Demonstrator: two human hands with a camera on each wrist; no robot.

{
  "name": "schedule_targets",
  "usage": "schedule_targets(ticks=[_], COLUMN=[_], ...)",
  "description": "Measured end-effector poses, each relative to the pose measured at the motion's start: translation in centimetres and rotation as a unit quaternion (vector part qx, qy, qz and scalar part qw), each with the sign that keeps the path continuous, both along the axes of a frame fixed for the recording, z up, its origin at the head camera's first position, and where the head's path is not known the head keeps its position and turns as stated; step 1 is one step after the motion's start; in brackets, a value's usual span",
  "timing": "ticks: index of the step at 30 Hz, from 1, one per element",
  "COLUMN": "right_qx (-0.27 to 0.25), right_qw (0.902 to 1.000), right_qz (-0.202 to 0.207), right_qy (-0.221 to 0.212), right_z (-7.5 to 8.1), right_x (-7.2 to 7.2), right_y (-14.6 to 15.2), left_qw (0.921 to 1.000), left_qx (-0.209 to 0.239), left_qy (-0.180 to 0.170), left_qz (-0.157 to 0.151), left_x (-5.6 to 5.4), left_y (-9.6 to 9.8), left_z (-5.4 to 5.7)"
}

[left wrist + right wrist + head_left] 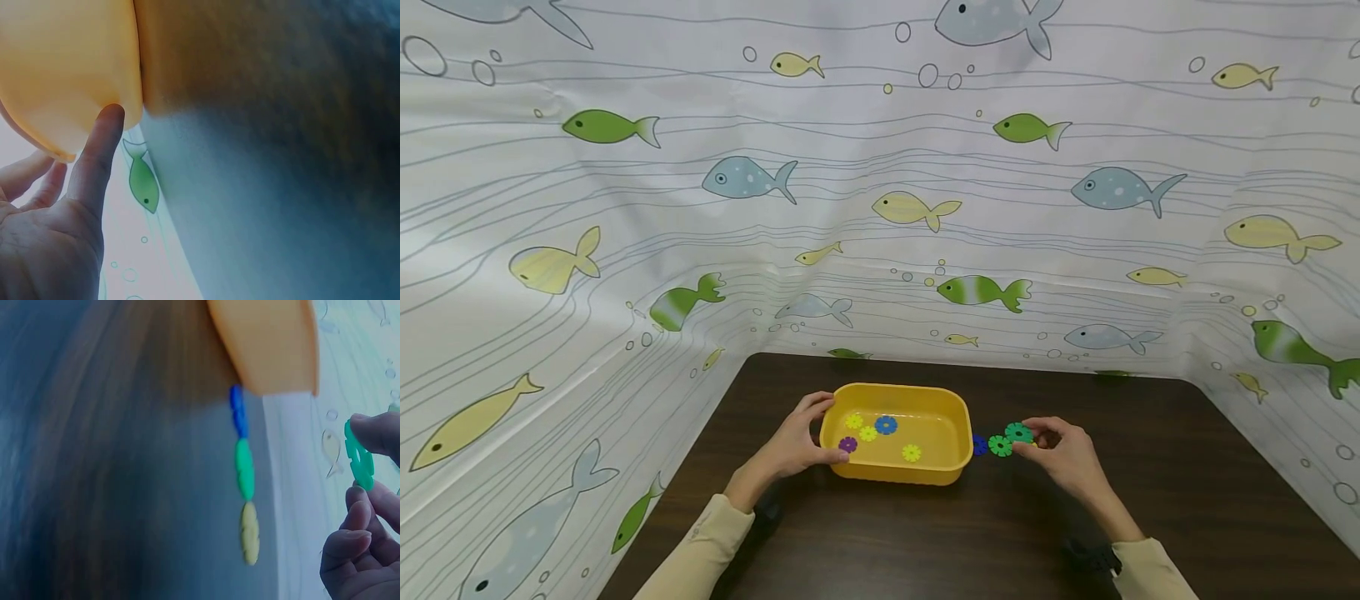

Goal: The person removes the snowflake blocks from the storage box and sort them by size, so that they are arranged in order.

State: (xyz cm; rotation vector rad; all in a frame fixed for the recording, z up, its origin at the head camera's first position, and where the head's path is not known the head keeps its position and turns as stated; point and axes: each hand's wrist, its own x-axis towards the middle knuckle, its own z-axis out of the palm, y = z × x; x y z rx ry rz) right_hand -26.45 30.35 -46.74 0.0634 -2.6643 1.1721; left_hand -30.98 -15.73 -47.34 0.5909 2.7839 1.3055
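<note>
A yellow plastic tub (898, 472) sits on the dark table, its left end gripped by my left hand (790, 440), thumb at the near rim and fingers at the far left side. Inside it lie a blue disc (886, 425), a purple disc (847, 444) and three yellow notched discs (912, 452). To the right of the tub, my right hand (1067, 462) pinches a green notched disc (359, 456) between thumb and fingers, held above the table. Below it a blue disc (238, 412), another green disc (245, 470) and a yellow disc (249, 532) lie in a row.
The dark wood table (910, 542) runs back to a white fish-printed sheet (880, 250), which rises behind it and along both sides. Dark bands show near both wrists.
</note>
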Motion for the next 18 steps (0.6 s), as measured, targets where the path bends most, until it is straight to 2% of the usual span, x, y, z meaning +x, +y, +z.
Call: schedule_targets(ticks=[7,18], right_qx=[0.018,0.064], right_qw=[0.9997,0.9967], right_qz=[-0.017,-0.017], right_qy=[-0.004,-0.048], right_z=[-1.1,-1.9], right_x=[-0.6,-1.5], right_y=[2.0,4.6], left_qw=[1.0,0.9999], left_qx=[-0.001,-0.01], left_qy=[0.001,0.004], left_qz=[0.002,0.001], left_x=[0.1,0.2], left_y=[0.0,0.0], left_z=[0.1,0.1])
